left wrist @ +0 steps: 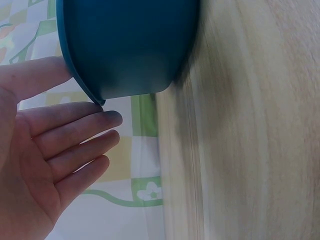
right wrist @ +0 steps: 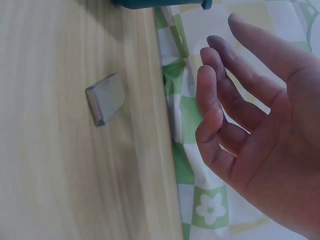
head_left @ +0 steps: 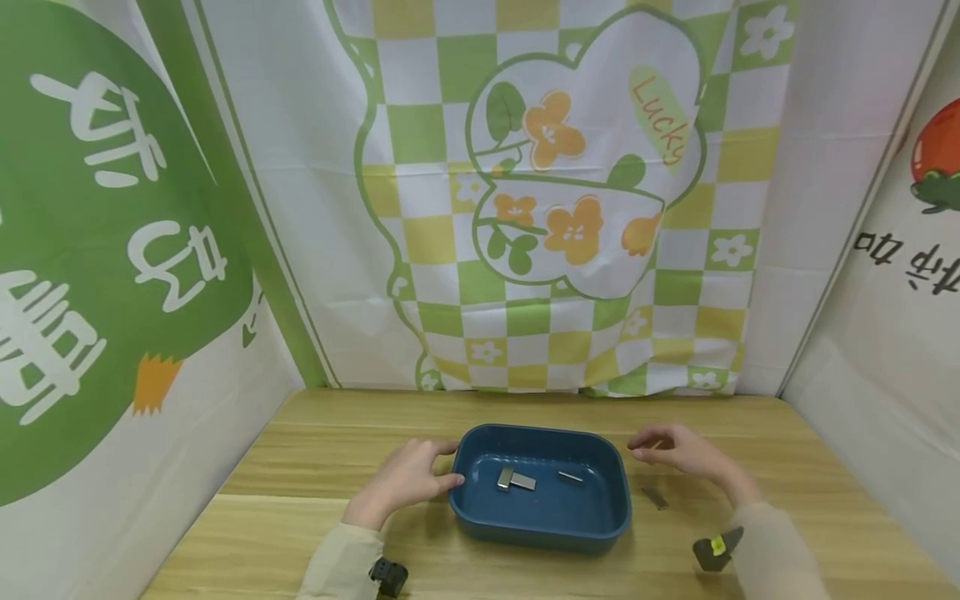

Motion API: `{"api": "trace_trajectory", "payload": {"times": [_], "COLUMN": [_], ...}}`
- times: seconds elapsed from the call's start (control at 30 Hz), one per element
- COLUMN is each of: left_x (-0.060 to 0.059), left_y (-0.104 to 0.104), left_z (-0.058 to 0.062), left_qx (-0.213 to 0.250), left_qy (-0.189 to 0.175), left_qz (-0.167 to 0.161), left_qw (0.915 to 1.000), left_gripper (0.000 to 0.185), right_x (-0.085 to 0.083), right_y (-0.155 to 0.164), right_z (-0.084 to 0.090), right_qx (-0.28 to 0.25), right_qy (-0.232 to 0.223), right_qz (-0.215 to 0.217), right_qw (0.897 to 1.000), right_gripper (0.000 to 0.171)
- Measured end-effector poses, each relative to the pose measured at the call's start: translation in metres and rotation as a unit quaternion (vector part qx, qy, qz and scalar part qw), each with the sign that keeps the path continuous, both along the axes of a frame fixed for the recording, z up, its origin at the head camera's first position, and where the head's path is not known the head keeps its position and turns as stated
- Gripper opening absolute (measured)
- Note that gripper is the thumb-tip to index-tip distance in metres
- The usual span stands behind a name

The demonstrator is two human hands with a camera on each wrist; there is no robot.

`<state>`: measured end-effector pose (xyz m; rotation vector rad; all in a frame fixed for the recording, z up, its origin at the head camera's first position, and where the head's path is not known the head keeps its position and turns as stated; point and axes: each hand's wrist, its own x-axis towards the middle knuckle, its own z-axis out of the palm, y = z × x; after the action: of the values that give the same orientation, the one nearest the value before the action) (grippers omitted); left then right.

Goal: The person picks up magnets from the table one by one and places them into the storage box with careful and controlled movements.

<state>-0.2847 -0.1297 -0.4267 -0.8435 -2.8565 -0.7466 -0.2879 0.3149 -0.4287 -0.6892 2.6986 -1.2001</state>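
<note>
A dark blue tray sits mid-table with three small flat metal pieces lying in it. My left hand is at the tray's left end, fingers straight. In the left wrist view this left hand has its thumb at the rim of the tray and its fingers beside the outer wall. My right hand hovers open just right of the tray, holding nothing. A further metal piece lies on the wood below it. In the right wrist view that metal piece lies flat beside the relaxed right hand.
The wooden table is enclosed by printed cloth walls at the back, left and right. Wrist-worn cameras show at the near edge by each sleeve.
</note>
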Motion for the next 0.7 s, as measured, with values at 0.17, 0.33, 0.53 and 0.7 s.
{"api": "trace_trajectory", "payload": {"times": [0.17,0.33,0.53,0.7], "left_x": [0.000,0.001,0.001,0.001], "left_y": [0.000,0.000,0.000,0.000], "left_z": [0.000,0.001,0.002,0.001], "left_qx": [-0.001,-0.003,-0.003,-0.005], "left_qy": [0.001,0.002,0.001,0.004], "left_qz": [0.000,-0.002,-0.002,-0.001], "left_qw": [1.0000,1.0000,1.0000,1.0000], "left_gripper": [0.051,0.051,0.052,0.053], "right_x": [0.002,0.002,0.007,0.011], "right_y": [0.005,0.009,0.011,0.015], "right_z": [-0.004,-0.010,-0.013,-0.017], "right_qx": [0.017,0.033,0.034,0.015], "right_qy": [0.006,0.012,-0.006,-0.037], "right_qz": [-0.005,-0.007,-0.014,-0.005], "right_qw": [1.000,0.999,0.999,0.999], "right_gripper": [0.028,0.029,0.030,0.032]}}
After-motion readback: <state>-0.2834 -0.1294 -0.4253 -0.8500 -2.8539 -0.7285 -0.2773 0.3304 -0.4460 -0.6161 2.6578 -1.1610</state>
